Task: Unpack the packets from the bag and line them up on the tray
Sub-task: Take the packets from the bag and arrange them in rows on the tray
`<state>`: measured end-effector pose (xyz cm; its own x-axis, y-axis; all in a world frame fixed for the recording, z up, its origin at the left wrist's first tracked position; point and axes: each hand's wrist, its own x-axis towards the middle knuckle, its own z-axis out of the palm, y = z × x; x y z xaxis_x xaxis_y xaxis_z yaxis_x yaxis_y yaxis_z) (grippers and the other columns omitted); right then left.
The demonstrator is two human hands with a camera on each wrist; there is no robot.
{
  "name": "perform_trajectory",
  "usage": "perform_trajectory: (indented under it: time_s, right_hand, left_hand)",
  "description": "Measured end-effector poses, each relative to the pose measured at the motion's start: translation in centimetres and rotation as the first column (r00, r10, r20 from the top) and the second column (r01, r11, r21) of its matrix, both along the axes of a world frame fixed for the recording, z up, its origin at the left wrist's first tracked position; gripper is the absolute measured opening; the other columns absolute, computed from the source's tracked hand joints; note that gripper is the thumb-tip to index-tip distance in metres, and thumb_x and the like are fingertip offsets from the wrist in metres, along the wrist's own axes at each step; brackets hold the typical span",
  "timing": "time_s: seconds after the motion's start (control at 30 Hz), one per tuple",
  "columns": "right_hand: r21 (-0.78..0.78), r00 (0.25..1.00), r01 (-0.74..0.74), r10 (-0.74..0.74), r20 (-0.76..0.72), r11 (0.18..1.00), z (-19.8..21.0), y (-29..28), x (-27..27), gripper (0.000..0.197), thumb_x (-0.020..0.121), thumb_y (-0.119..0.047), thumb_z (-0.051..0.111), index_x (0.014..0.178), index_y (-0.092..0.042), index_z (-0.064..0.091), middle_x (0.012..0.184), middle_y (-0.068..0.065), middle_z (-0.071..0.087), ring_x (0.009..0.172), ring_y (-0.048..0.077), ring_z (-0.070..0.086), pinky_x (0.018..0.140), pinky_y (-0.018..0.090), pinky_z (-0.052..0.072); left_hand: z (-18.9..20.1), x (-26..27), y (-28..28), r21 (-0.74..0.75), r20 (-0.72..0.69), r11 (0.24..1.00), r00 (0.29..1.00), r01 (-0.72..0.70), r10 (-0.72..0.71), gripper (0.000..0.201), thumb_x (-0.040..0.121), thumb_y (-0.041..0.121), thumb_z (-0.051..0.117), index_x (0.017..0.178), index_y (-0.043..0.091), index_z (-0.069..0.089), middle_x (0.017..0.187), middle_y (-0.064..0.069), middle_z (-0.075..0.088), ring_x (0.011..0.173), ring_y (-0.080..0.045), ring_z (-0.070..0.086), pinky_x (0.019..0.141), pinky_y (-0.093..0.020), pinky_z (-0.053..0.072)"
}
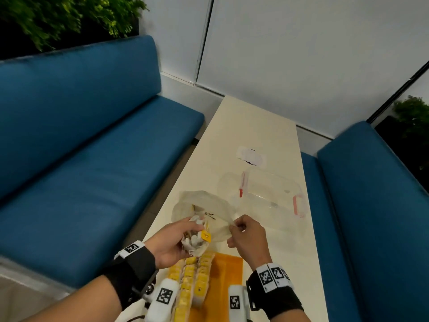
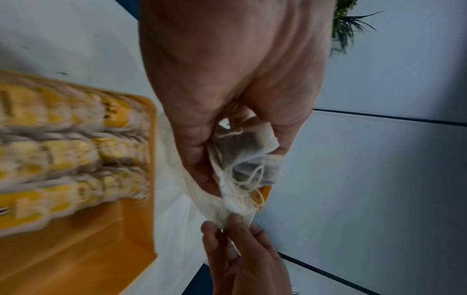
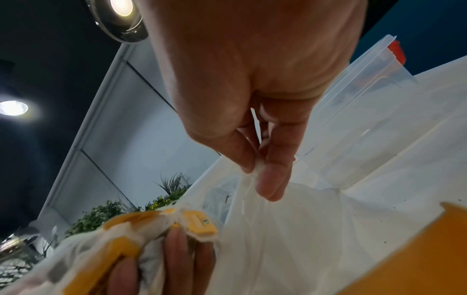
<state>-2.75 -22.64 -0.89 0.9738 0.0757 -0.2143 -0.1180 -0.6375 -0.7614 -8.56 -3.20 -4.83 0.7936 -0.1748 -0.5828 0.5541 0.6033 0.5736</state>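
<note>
A thin white plastic bag (image 1: 204, 211) lies crumpled on the table just beyond an orange tray (image 1: 228, 273). My left hand (image 1: 176, 240) grips a bunch of tea-bag packets (image 1: 197, 238) with yellow tags, strings dangling, at the bag's mouth. In the left wrist view the packets (image 2: 247, 157) sit bunched between thumb and fingers of my left hand (image 2: 227, 111). My right hand (image 1: 246, 233) pinches the bag's edge (image 3: 255, 179) between thumb and fingers (image 3: 275, 175). Three rows of yellow-tagged packets (image 1: 192, 282) lie lined up on the tray (image 2: 101, 239).
A clear plastic box with red clasps (image 1: 267, 196) stands on the white table (image 1: 260, 126) beyond the bag. A white patch (image 1: 251, 156) marks the tabletop farther back. Blue benches (image 1: 92, 147) flank the table on both sides.
</note>
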Motion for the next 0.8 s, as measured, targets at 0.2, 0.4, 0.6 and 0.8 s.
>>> perform_trajectory:
  time_s: [0.2,0.4,0.6,0.8]
  right_hand:
    - [-0.156,0.987,-0.099,0.117,0.109,0.983,-0.6,-1.9,-2.7,0.025,0.091,-0.028,0.068,0.112,-0.028,0.055,0.107,-0.01,0.054,0.088,0.007,0.061,0.076,0.022,0.053]
    - [0.069,0.983,-0.167,0.161,0.083,0.983,0.3,-3.1,-5.4,0.026,0.091,-0.012,0.067,0.101,-0.036,0.064,0.102,-0.013,0.064,0.079,0.013,0.065,0.068,0.025,0.058]
    - [0.275,0.974,-0.19,0.217,-0.072,0.942,0.9,-1.9,-6.2,0.043,0.088,-0.006,0.069,0.123,-0.03,0.063,0.118,-0.006,0.063,0.075,0.024,0.067,0.06,0.027,0.057]
    - [0.336,0.969,-0.186,0.229,-0.092,0.923,0.2,-0.1,-6.5,0.043,0.085,0.0,0.07,0.118,-0.028,0.067,0.106,0.005,0.064,0.076,0.029,0.071,0.06,0.031,0.057]
  left_hand:
    - [-1.0,-2.7,-1.0,-0.109,-0.034,0.994,0.999,-0.024,0.021,0.06,0.078,0.007,0.081,0.135,0.013,0.064,0.119,-0.026,0.064,0.096,-0.036,0.066,0.096,-0.051,0.052]
    - [-0.5,-3.4,-0.8,-0.311,-0.001,0.946,0.996,0.088,-0.093,0.046,0.077,-0.003,0.073,0.121,-0.001,0.061,0.097,-0.029,0.064,0.078,-0.038,0.067,0.077,-0.047,0.06]
    - [1.1,-2.3,1.1,-0.351,-0.03,0.919,0.979,0.176,-0.199,0.062,0.063,-0.001,0.078,0.122,0.001,0.059,0.097,-0.031,0.06,0.071,-0.036,0.066,0.054,-0.039,0.059]
    - [0.4,-1.8,1.4,-0.311,-0.07,0.917,0.956,0.249,-0.283,0.06,0.063,0.004,0.082,0.12,-0.005,0.065,0.105,-0.031,0.061,0.079,-0.037,0.065,0.057,-0.039,0.059]
